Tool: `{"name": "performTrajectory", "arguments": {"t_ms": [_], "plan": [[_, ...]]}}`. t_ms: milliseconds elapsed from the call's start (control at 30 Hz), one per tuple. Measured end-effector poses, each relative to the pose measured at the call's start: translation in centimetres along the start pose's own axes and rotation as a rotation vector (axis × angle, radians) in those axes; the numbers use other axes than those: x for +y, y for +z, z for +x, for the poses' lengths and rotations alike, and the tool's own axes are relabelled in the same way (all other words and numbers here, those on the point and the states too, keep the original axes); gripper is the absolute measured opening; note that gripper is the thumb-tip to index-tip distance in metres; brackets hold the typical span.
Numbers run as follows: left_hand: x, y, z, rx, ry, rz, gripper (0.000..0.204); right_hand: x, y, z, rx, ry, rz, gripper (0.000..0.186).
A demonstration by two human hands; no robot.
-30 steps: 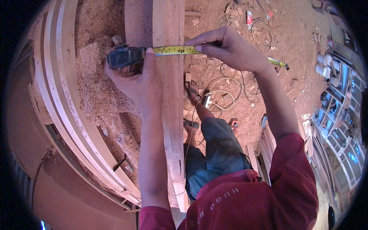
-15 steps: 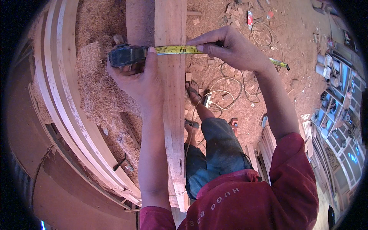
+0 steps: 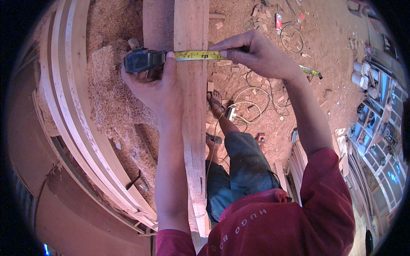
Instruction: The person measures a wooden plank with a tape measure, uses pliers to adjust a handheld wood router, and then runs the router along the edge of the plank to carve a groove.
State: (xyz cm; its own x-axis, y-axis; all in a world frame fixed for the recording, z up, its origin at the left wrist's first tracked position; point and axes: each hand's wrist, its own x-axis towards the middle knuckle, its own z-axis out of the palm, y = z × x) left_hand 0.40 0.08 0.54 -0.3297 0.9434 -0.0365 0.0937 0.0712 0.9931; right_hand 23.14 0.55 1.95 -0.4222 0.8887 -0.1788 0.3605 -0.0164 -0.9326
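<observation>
Head view looks down on a long wooden plank (image 3: pixel 192 106) running away from the person. Left hand (image 3: pixel 156 87) grips a dark tape measure case (image 3: pixel 141 61) at the plank's left edge, thumb pressed on the yellow tape blade (image 3: pixel 198 55). Right hand (image 3: pixel 256 53) pinches the blade flat across the plank's right edge, fingers closed. Sawdust (image 3: pixel 109 98) lies beside curved wooden strips (image 3: pixel 72 115).

My dark tape measure case (image 3: pixel 143 61) sits at the plank's left edge, its yellow blade (image 3: pixel 200 55) stretched flat and level across the pale wooden plank (image 3: pixel 193 111), which runs long and narrow from near to far.
</observation>
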Motion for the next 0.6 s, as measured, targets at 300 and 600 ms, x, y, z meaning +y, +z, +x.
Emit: {"name": "performTrajectory", "arguments": {"t_ms": [300,600], "plan": [[-0.1,0.0,-0.1,0.006,-0.008,-0.041,0.070,-0.2,0.1,0.0,-0.012,0.006,-0.006,0.026],[-0.1,0.1,-0.1,-0.046,0.083,0.055,0.072,0.6,-0.1,-0.3,0.015,-0.053,-0.024,0.026]]}}
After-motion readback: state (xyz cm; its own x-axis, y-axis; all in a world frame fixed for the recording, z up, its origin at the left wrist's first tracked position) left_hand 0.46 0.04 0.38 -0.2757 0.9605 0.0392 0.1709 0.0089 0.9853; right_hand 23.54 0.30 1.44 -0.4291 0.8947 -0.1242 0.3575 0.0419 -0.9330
